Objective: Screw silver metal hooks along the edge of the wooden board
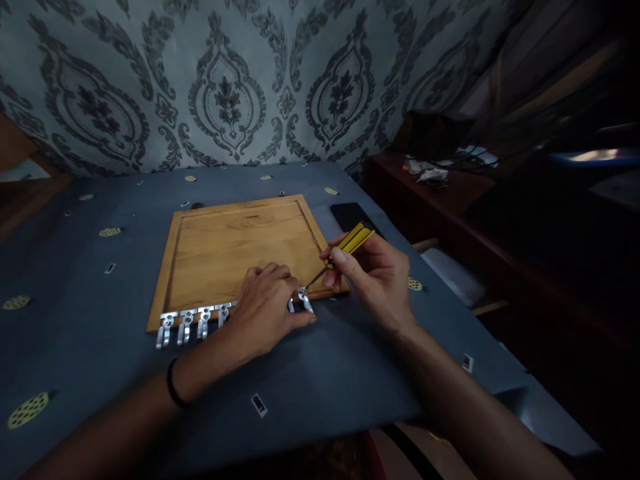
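Note:
A framed wooden panel lies flat on the cloth-covered table. Along its near edge runs a metal hook rail, its several silver double hooks pointing toward me. My left hand is closed over the rail's right half, fingers bent on the panel side and thumb stretched along the front; it hides the middle hooks. My right hand grips a yellow-and-black screwdriver between thumb and fingers. The slanted shaft reaches down to the rail's rightmost hook, where the tip appears to touch; a screw there is too small to make out.
A black, flat phone-like object lies right of the panel. The grey tablecloth has pineapple prints. Patterned fabric hangs behind. On the right stands a dark red cabinet with cables, crumpled paper and a partly open drawer.

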`<action>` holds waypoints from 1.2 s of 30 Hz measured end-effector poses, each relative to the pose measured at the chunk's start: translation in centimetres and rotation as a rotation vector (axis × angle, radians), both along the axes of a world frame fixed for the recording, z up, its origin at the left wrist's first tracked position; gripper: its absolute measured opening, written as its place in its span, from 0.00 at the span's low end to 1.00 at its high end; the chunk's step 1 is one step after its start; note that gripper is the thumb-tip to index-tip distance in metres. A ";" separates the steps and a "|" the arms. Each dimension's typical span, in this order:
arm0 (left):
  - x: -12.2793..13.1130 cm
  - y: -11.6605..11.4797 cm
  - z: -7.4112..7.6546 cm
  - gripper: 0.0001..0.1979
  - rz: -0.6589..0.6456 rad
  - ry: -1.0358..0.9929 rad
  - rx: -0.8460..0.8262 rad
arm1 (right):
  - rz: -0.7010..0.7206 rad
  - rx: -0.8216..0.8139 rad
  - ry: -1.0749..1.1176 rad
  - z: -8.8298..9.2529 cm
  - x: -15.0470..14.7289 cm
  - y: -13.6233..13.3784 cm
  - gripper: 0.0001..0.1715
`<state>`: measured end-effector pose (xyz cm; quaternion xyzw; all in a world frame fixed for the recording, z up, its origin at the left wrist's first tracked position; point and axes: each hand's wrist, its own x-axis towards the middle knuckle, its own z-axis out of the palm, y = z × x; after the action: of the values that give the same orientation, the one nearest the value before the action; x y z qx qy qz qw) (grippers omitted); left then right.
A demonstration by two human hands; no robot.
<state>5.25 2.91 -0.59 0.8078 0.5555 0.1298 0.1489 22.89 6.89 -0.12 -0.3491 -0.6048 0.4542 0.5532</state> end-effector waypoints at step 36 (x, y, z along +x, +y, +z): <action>0.1 0.0 0.3 0.18 0.005 0.025 -0.023 | 0.101 0.004 -0.068 -0.1 -0.1 -0.4 0.20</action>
<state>5.40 2.87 -0.33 0.8063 0.5606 0.1137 0.1508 22.82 6.46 -0.19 -0.3320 -0.6410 0.4682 0.5096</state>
